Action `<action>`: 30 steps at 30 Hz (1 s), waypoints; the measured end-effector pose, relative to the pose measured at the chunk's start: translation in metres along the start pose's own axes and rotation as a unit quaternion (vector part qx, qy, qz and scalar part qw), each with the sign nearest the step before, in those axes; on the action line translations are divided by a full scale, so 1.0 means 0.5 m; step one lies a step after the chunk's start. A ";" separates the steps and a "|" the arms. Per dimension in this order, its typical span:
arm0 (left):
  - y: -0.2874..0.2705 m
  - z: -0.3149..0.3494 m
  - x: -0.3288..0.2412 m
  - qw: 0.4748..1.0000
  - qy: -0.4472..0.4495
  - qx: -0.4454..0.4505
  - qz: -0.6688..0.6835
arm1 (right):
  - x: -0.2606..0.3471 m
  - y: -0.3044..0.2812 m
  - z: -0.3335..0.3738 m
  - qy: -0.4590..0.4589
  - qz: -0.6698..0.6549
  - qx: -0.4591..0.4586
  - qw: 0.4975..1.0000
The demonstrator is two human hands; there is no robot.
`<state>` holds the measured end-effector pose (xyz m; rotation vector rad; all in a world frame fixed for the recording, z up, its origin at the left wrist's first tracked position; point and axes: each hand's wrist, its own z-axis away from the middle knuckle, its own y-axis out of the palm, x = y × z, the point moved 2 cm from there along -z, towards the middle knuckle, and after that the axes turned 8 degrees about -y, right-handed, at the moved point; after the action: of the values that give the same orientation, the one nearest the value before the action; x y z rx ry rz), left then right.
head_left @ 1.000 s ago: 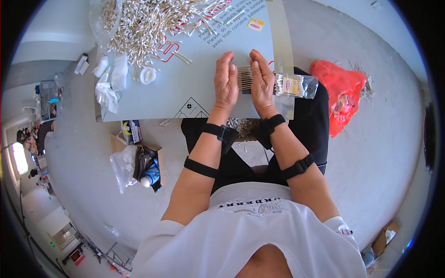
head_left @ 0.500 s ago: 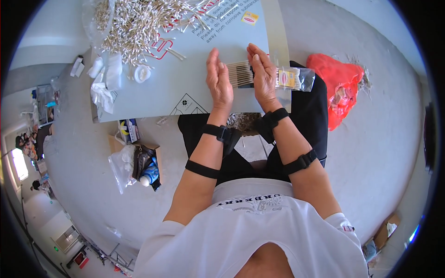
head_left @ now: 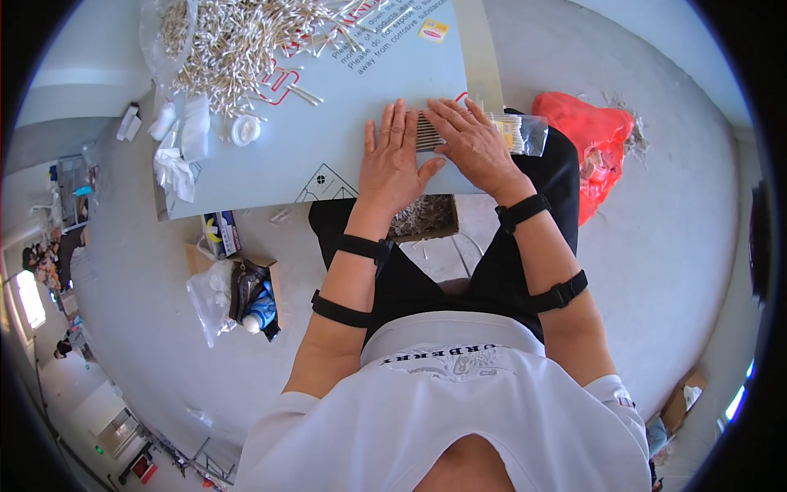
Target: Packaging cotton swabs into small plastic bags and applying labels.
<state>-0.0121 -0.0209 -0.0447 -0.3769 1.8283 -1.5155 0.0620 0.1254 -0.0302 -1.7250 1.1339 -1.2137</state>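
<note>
Taking your two hands as the dial's centre, the blue-grey tabletop (head_left: 328,135) is the largest thing before you, running mostly from 9 to 12 o'clock, with the loose swab pile (head_left: 238,57) heaped on it at 10. The red bag (head_left: 586,152) sits on the floor at 3, and the cardboard box (head_left: 275,295), with a blue-and-white item among its contents, stands on the floor at 8. Below the table edge at 6 is the small open box (head_left: 453,217), filled with thin pale bits. Your left hand (head_left: 392,168) is open and palm down, fingers straight toward 12, its thumb out toward 3. Your right hand (head_left: 478,149) is also open and flat, fingers toward 11, covering part of the row of swabs (head_left: 428,135), which shows between your hands; how firmly it presses, you cannot tell from here. The clear packet (head_left: 531,136) emerges from under that hand toward 3, past the table edge. Smaller still, the round white tub (head_left: 245,130) is at 9 and the yellow card (head_left: 434,31) at 12.
</note>
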 end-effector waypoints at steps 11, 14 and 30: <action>0.003 0.000 0.004 1.000 0.014 0.016 -0.023 | -0.006 -0.028 0.029 0.077 0.064 -0.059 0.993; 0.002 -0.001 0.000 0.999 0.013 0.021 -0.029 | -0.055 -0.038 0.082 0.166 0.085 -0.070 0.980; 0.051 -0.025 -0.126 0.998 0.050 0.014 0.020 | -0.080 0.008 0.123 0.175 0.028 -0.023 0.984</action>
<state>0.0290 0.0348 -0.0465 -0.2542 1.8788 -1.5564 0.1132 0.1659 -0.0643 -1.5382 1.4130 -1.5058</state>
